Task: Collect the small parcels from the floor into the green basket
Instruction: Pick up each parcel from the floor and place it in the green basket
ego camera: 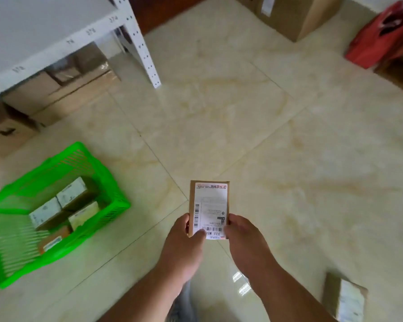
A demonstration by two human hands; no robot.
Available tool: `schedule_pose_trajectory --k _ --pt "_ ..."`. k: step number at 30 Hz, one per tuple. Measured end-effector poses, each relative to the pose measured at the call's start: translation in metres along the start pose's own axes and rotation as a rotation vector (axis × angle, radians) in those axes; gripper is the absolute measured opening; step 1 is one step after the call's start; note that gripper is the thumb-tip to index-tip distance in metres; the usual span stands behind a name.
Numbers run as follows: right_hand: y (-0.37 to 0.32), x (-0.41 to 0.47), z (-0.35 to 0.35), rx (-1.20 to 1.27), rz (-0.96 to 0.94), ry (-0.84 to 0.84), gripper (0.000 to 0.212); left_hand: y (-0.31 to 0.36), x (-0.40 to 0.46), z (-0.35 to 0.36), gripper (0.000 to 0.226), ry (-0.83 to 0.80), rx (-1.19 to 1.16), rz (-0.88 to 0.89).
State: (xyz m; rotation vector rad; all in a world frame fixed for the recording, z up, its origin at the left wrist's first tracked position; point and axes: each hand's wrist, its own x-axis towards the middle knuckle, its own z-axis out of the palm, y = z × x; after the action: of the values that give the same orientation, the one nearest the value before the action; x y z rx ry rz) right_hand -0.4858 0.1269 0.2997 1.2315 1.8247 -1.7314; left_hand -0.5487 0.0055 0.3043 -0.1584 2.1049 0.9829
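Single view, head-worn wide-angle camera, looking forward and steeply down at the pale marbled tile floor (pixel 254 117). Both bare forearms enter from the near edge; the left hand (pixel 184 242) and right hand (pixel 244 238) sit near and low of centre. Bright green slatted plastic basket (pixel 116 189) lies near left. White perforated metal shelf frame (pixel 144 52) occupies far left, red fabric bag (pixel 379 40) far right. Straight edges bow toward the frame's borders; left side blurred.
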Motion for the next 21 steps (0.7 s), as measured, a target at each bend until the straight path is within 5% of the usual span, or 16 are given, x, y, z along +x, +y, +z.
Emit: schedule_pose_trajectory --k 10,21 --pt "-0.057 -0.032 0.226 0.036 0.0 -0.193 0.036 -0.098 -0.005 -0.211 0.033 0.277 0.059 0.01" --pt "-0.102 -0.041 0.444 0.948 0.358 -0.083 0.015 -0.15 0.071 -0.402 0.034 0.09 0.621 0.163"
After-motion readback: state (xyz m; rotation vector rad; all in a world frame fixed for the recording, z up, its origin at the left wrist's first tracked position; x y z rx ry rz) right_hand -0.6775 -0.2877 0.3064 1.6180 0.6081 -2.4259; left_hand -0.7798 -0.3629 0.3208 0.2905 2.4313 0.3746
